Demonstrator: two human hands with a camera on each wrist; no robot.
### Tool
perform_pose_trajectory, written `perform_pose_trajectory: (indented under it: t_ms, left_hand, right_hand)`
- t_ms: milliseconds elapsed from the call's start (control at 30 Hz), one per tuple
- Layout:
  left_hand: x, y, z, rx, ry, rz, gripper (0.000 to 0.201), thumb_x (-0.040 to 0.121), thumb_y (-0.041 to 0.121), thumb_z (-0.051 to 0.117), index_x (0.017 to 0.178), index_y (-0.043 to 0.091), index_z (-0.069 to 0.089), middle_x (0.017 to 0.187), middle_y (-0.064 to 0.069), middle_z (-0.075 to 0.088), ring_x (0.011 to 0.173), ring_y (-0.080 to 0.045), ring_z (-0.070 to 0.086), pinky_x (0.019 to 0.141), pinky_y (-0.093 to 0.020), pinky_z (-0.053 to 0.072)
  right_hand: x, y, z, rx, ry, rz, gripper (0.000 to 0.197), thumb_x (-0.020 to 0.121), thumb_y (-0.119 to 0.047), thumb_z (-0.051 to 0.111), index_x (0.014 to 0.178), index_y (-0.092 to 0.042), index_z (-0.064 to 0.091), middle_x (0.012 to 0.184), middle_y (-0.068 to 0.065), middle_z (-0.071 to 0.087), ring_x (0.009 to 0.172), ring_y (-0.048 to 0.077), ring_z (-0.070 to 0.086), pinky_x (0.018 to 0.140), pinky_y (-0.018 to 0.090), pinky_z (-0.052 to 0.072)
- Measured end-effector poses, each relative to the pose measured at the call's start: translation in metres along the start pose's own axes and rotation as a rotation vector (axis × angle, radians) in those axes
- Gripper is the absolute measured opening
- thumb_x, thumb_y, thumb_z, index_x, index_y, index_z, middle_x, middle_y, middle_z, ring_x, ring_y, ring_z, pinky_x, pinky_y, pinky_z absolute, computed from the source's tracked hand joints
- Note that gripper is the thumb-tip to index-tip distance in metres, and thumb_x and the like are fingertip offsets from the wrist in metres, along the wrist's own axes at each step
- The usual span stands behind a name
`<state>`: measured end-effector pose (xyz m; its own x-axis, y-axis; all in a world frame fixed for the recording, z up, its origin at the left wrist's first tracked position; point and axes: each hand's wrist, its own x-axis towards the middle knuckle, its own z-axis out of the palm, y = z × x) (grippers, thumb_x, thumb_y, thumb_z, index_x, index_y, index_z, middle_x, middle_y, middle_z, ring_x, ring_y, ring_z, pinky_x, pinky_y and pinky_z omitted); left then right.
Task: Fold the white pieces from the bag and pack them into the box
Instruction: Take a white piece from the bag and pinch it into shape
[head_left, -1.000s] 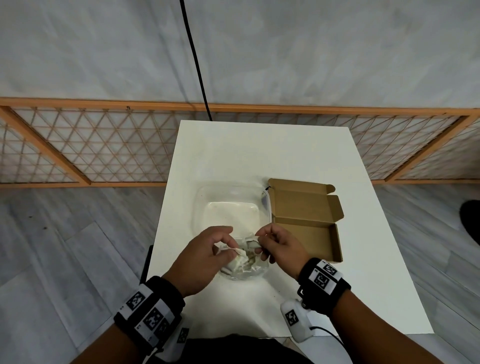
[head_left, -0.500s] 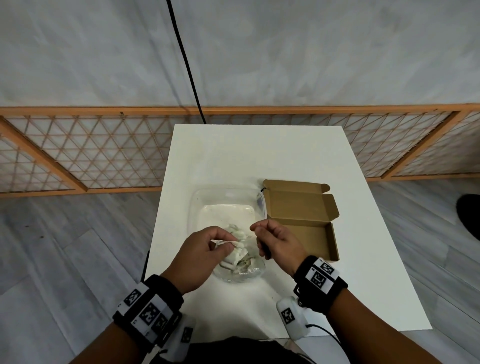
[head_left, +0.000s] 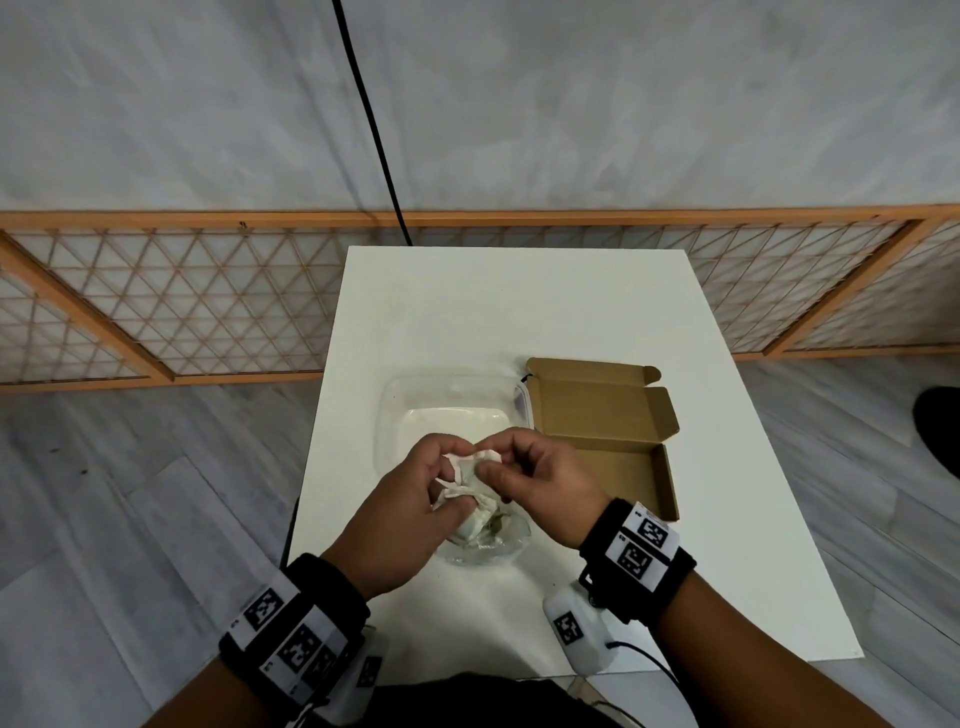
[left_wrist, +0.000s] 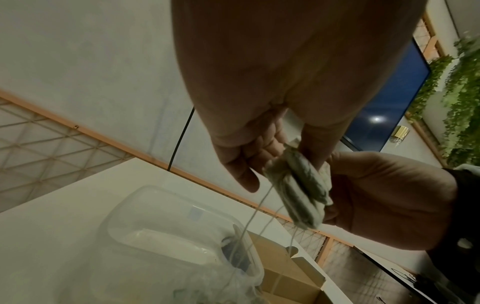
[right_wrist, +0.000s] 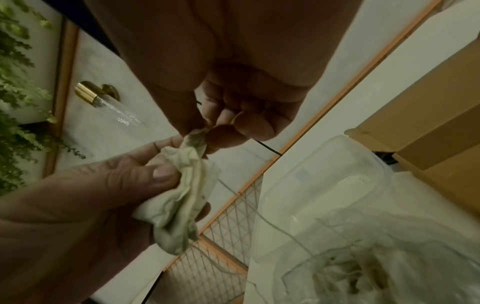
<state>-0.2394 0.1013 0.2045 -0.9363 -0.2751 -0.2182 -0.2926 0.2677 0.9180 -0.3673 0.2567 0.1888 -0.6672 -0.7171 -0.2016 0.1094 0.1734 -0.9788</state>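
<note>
Both hands hold one crumpled white piece (head_left: 466, 475) (left_wrist: 301, 189) (right_wrist: 182, 197) in the air above the clear plastic bag (head_left: 485, 540) (right_wrist: 363, 257). My left hand (head_left: 415, 499) (right_wrist: 78, 195) grips its lower part between thumb and fingers. My right hand (head_left: 530, 478) (right_wrist: 221, 127) (left_wrist: 376, 195) pinches its top end. Thin strings trail from the piece down into the bag, where more white pieces lie. The open brown cardboard box (head_left: 608, 436) (right_wrist: 428, 133) stands to the right of the bag, its tray bare inside.
A clear plastic container (head_left: 441, 410) (left_wrist: 168, 226) sits on the white table (head_left: 519, 312) behind the bag, left of the box. A wooden lattice fence (head_left: 182, 301) runs behind the table. A black cable (head_left: 374, 130) hangs down the wall.
Both hands rose from the bag and drew the white piece up out of it. The hands came closer together around the piece.
</note>
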Motion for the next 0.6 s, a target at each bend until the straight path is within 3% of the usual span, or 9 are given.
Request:
perform_pose_trajectory:
  t_ms: [67, 133, 200, 267, 333, 400, 500, 600]
  left_hand:
    - [0.000, 0.001, 0.001, 0.004, 0.019, -0.014, 0.065, 0.092, 0.017, 0.075, 0.136, 0.051, 0.043, 0.110, 0.009, 0.060, 0.081, -0.016, 0.063, 0.077, -0.028, 0.056]
    - [-0.001, 0.002, 0.002, -0.010, 0.059, -0.030, 0.075, 0.090, 0.019, 0.077, 0.144, 0.050, 0.035, 0.121, 0.017, 0.058, 0.079, -0.006, 0.060, 0.079, -0.019, 0.053]
    - [0.000, 0.007, 0.003, -0.093, 0.109, -0.041, 0.074, 0.089, 0.016, 0.079, 0.142, 0.046, 0.038, 0.119, 0.015, 0.061, 0.076, 0.000, 0.060, 0.079, -0.014, 0.052]
    - [0.005, 0.011, 0.003, -0.231, 0.138, -0.061, 0.060, 0.088, 0.013, 0.081, 0.134, 0.039, 0.052, 0.109, 0.007, 0.066, 0.075, -0.001, 0.065, 0.077, -0.019, 0.054]
    - [0.012, 0.015, 0.004, -0.330, 0.130, -0.082, 0.048, 0.084, 0.017, 0.084, 0.123, 0.034, 0.064, 0.101, 0.001, 0.067, 0.080, -0.007, 0.069, 0.078, -0.028, 0.057]
    - [0.016, 0.019, 0.008, -0.348, 0.122, -0.091, 0.037, 0.080, 0.023, 0.083, 0.114, 0.031, 0.071, 0.100, 0.004, 0.068, 0.086, -0.009, 0.070, 0.080, -0.027, 0.058]
    - [0.021, 0.025, 0.016, -0.364, 0.114, -0.083, 0.020, 0.087, 0.011, 0.081, 0.104, 0.020, 0.075, 0.091, 0.010, 0.072, 0.081, -0.005, 0.071, 0.075, -0.020, 0.057]
    - [0.028, 0.028, 0.022, -0.341, 0.108, -0.069, 0.018, 0.088, 0.005, 0.079, 0.101, 0.015, 0.075, 0.083, 0.013, 0.074, 0.077, -0.002, 0.069, 0.074, -0.019, 0.057]
  right_hand:
    - [0.001, -0.002, -0.003, -0.027, 0.047, -0.011, 0.006, 0.093, -0.010, 0.073, 0.099, -0.011, 0.071, 0.076, 0.003, 0.059, 0.063, 0.017, 0.055, 0.060, 0.031, 0.050]
    - [0.000, -0.002, -0.007, -0.080, 0.093, -0.008, 0.002, 0.095, -0.010, 0.070, 0.094, -0.012, 0.070, 0.075, -0.001, 0.063, 0.060, 0.012, 0.056, 0.054, 0.023, 0.047]
    - [-0.001, 0.001, -0.011, -0.156, 0.135, 0.015, 0.005, 0.095, -0.016, 0.070, 0.091, -0.019, 0.069, 0.078, -0.004, 0.069, 0.059, 0.010, 0.059, 0.053, 0.025, 0.048]
    - [-0.003, 0.002, -0.013, -0.194, 0.130, 0.029, 0.005, 0.095, -0.019, 0.070, 0.091, -0.019, 0.069, 0.078, -0.005, 0.069, 0.059, 0.011, 0.062, 0.055, 0.028, 0.050]
    - [-0.007, 0.000, -0.010, -0.105, 0.106, 0.024, 0.004, 0.097, -0.011, 0.068, 0.097, -0.007, 0.068, 0.073, 0.001, 0.067, 0.056, 0.010, 0.062, 0.053, 0.022, 0.048]
    - [-0.011, -0.003, -0.010, 0.022, 0.088, 0.047, 0.007, 0.098, -0.002, 0.063, 0.102, 0.005, 0.064, 0.069, 0.008, 0.066, 0.052, 0.010, 0.060, 0.051, 0.020, 0.048]
    - [-0.016, -0.009, -0.013, 0.106, 0.065, 0.097, 0.011, 0.102, -0.005, 0.059, 0.104, 0.004, 0.063, 0.078, 0.017, 0.071, 0.063, 0.024, 0.066, 0.060, 0.032, 0.058]
    - [-0.023, -0.016, -0.020, 0.147, 0.085, 0.129, 0.017, 0.104, -0.015, 0.056, 0.102, -0.001, 0.066, 0.082, 0.019, 0.070, 0.073, 0.033, 0.064, 0.073, 0.043, 0.059]
